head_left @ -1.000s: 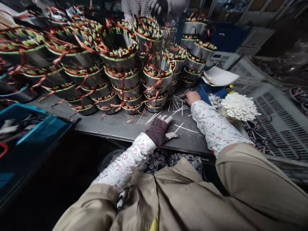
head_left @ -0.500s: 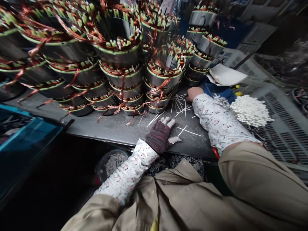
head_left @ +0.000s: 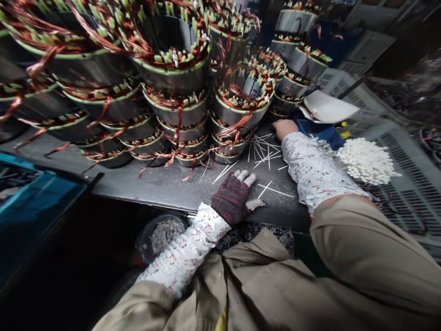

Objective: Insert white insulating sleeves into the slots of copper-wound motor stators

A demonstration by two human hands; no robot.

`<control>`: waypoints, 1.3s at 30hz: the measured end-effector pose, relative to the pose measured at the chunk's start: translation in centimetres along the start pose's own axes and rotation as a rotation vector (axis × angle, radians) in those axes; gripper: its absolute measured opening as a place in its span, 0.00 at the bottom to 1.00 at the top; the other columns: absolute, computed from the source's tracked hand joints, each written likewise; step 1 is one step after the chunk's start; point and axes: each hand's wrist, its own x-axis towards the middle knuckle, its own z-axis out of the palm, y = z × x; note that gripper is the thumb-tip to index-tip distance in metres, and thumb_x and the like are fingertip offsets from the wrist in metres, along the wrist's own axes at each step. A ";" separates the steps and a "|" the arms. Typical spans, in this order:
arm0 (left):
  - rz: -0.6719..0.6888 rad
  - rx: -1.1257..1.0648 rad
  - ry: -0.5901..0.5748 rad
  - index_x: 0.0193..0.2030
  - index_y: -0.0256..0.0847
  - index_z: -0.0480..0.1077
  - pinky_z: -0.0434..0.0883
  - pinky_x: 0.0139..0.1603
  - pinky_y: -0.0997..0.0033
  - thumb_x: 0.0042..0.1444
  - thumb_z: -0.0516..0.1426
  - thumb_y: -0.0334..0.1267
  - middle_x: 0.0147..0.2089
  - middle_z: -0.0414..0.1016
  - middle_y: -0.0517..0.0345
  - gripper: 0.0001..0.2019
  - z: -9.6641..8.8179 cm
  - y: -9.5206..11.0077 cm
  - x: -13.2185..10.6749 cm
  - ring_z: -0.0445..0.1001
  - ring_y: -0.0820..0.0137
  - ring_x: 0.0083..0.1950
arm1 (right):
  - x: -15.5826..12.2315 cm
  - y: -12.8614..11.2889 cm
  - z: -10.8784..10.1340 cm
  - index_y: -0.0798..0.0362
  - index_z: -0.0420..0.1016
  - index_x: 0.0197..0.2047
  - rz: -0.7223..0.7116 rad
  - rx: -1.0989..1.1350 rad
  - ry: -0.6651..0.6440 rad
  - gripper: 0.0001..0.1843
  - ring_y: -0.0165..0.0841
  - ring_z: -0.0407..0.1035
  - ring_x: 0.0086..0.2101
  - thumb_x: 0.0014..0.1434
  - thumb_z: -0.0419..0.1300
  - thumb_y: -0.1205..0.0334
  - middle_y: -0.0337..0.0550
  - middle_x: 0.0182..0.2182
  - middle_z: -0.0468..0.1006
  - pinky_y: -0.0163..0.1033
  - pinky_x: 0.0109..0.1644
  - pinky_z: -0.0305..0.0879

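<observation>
My left hand (head_left: pixel 236 195), in a dark maroon fingerless glove with pale wraps on the fingers, lies flat on the grey metal table (head_left: pixel 165 184). Its fingers are stretched out and it holds nothing. Just beyond its fingertips lie thin white sticks (head_left: pixel 225 171), and more are scattered towards the right. My right hand (head_left: pixel 285 128) reaches to the back of the table, beside the stacked stators. It looks curled, with its fingertips turned away; whatever they hold is hidden. The nearest stator (head_left: pixel 243 108) has copper windings and a loose copper lead.
Stacks of wound stators (head_left: pixel 172 73) line the back and left. On the right are a blue container (head_left: pixel 319 131), a white sheet (head_left: pixel 329 106) and a bundle of white sticks (head_left: pixel 367 161). A bucket of scraps (head_left: pixel 165 234) stands below the table edge; a turquoise bin (head_left: pixel 34 202) is at left.
The view has shifted slightly, so most things sit a little further right. My left hand stays flat on the table, and my right hand remains by the stators at the back.
</observation>
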 end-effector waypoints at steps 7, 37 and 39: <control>0.019 0.011 0.005 0.70 0.38 0.62 0.60 0.76 0.47 0.63 0.57 0.61 0.71 0.65 0.42 0.37 -0.2 -0.1 0.0 0.62 0.54 0.74 | -2.2 -1.6 1.0 0.69 0.78 0.56 -0.112 -0.034 -0.066 0.24 0.51 0.71 0.54 0.64 0.46 0.75 0.70 0.52 0.76 0.49 0.56 0.67; -0.159 0.222 0.087 0.65 0.36 0.68 0.58 0.74 0.38 0.62 0.58 0.61 0.66 0.71 0.42 0.34 0.0 -0.4 0.0 0.65 0.47 0.70 | -10.5 -6.8 -1.4 0.53 0.71 0.67 -0.406 0.166 -0.144 0.30 0.47 0.67 0.57 0.65 0.48 0.72 0.58 0.60 0.70 0.49 0.61 0.65; -0.110 0.188 0.060 0.65 0.36 0.67 0.60 0.74 0.41 0.63 0.57 0.60 0.66 0.72 0.44 0.33 -0.2 -0.4 -0.1 0.66 0.49 0.70 | -11.9 -6.1 -1.8 0.52 0.74 0.65 -0.425 0.163 -0.173 0.28 0.43 0.67 0.56 0.65 0.50 0.72 0.54 0.58 0.72 0.45 0.62 0.64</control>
